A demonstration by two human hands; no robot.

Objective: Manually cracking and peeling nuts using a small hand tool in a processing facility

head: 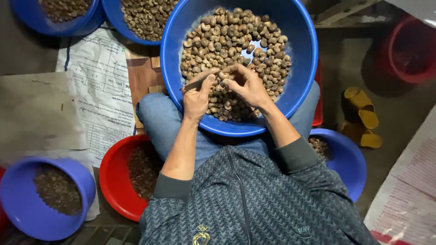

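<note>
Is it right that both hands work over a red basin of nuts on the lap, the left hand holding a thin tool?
Not quite: the basin on the lap is blue, not red, as the head view shows. The red basin sits lower, beside the person's knee. The rest holds: the left hand grips a thin tool and the right hand pinches a nut over the heap.

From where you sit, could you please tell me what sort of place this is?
Probably a small nut-sorting or shelling workplace at floor level: a big blue basin of cashew-like nuts rests on the person's lap, more blue and red basins stand around, and yellow sandals lie nearby.
</note>
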